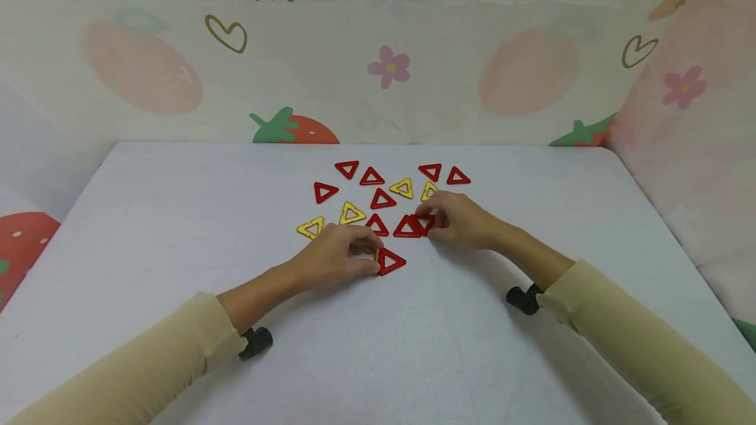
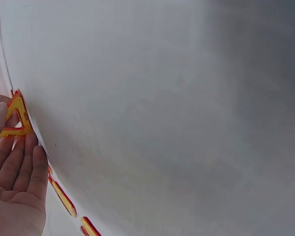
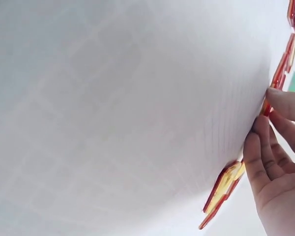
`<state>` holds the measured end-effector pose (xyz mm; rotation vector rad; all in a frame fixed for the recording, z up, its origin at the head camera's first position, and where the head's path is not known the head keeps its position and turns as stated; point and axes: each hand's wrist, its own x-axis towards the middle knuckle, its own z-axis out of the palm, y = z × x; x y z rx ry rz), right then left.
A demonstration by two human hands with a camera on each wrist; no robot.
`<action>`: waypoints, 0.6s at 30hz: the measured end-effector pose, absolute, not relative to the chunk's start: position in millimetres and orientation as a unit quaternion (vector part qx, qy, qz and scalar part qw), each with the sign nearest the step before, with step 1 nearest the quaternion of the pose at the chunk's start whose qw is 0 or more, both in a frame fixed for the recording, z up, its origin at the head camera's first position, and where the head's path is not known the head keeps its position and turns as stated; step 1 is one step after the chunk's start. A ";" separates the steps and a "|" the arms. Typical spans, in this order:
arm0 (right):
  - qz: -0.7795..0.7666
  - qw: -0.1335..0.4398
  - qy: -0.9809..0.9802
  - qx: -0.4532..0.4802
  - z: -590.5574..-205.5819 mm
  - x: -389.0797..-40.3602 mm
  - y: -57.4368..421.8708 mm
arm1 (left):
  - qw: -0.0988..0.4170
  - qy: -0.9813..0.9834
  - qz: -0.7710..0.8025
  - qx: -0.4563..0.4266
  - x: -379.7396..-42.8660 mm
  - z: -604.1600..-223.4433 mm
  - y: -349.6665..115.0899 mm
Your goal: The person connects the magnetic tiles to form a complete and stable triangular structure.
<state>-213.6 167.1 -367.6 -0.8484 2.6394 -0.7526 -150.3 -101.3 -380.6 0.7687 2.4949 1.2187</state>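
My left hand (image 1: 335,256) pinches a yellow triangular tile (image 2: 20,110) between thumb and fingers. In the head view only its thin edge shows, standing upright along one side of a red triangular tile (image 1: 391,261). My right hand (image 1: 463,220) has thumb and fingertips on another red triangular tile (image 1: 422,223), partly covered by the fingers. That tile's left side meets or overlaps a neighbouring red tile (image 1: 407,227). Just behind the right fingers lies a partly hidden yellow tile (image 1: 429,190). Left of these, a red tile (image 1: 377,225) lies near the left hand's knuckles.
Several more hollow triangles lie flat farther back, among them a yellow one (image 1: 402,188), a red one (image 1: 382,199) and a red one at the far right (image 1: 458,176). Two yellow tiles (image 1: 352,213) lie behind the left hand. A white cloth covers the table (image 1: 177,215), with a patterned curtain (image 1: 437,12) behind.
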 end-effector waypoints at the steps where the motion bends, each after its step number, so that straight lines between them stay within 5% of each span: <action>1: -0.259 0.134 0.910 -0.294 -368.0 -213.5 167.1 | 0.131 0.859 0.419 0.263 -150.2 -380.8 -101.3; 18: -0.237 0.135 0.917 -0.292 -368.0 -212.5 164.1 | 0.132 0.860 0.415 0.264 -150.6 -380.9 -101.3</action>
